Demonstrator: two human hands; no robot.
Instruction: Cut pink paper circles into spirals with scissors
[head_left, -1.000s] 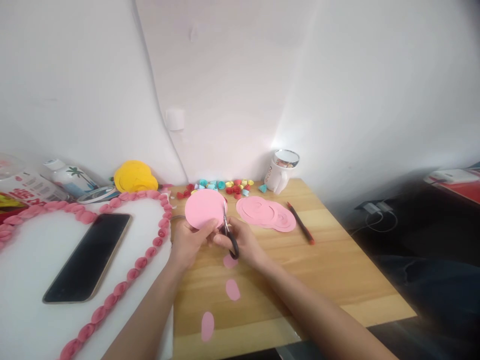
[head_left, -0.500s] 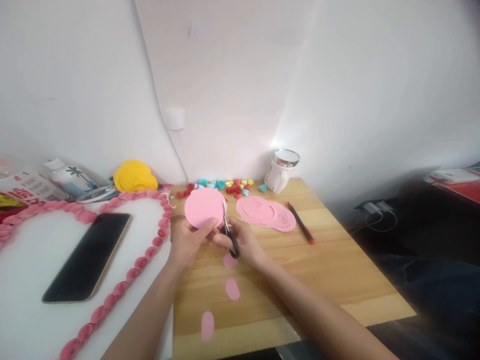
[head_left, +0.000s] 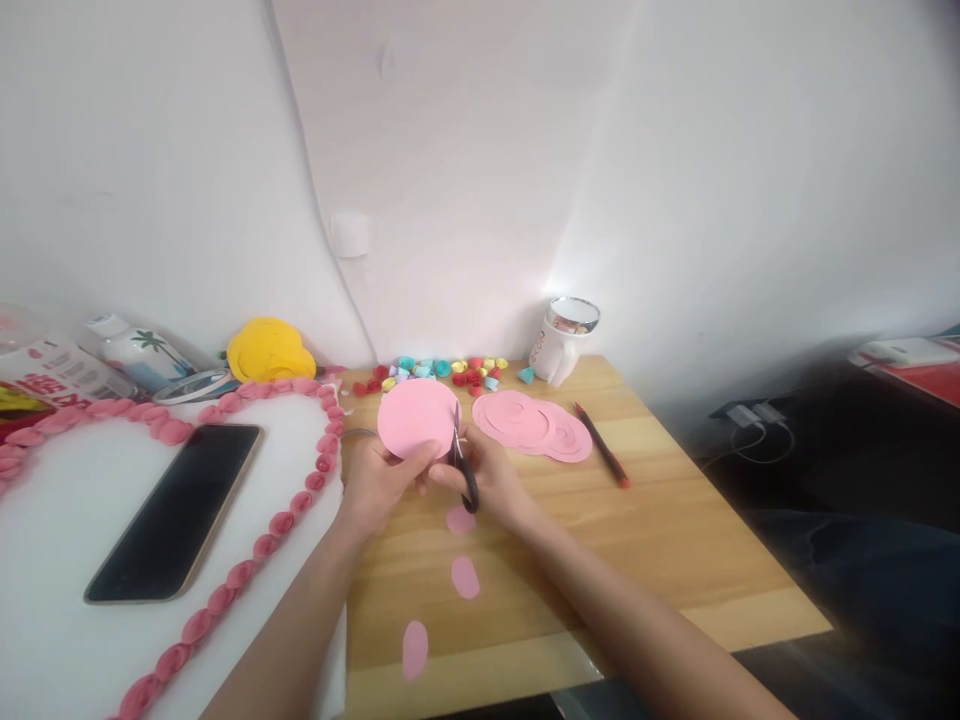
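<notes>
A round piece of pink paper (head_left: 414, 418) is pinched by its lower edge in my left hand (head_left: 382, 482), thumb on top. My right hand (head_left: 491, 472) grips black-handled scissors (head_left: 469, 484), whose blades point away from me at the right edge of the paper. Just below the hands lies a small pink paper oval (head_left: 460, 518), and nearer to me are a second oval (head_left: 465, 578) and a third (head_left: 415, 650). Right of the scissors, overlapping pink paper circles (head_left: 514, 420) with spiral cuts lie on the wooden table (head_left: 675, 530).
A dark pen (head_left: 602, 445) lies beside the circles, and a white mug (head_left: 562, 345) stands at the back corner. Small coloured paper rolls (head_left: 442, 368) line the wall. On the left, a white board (head_left: 52, 560) carries a phone (head_left: 176, 515) and a pink rosette border (head_left: 240, 577).
The paper circle has shifted slightly to the right, with my left hand. The scissor blades now look closer together and stand a little further right. The ovals stay where they were.
</notes>
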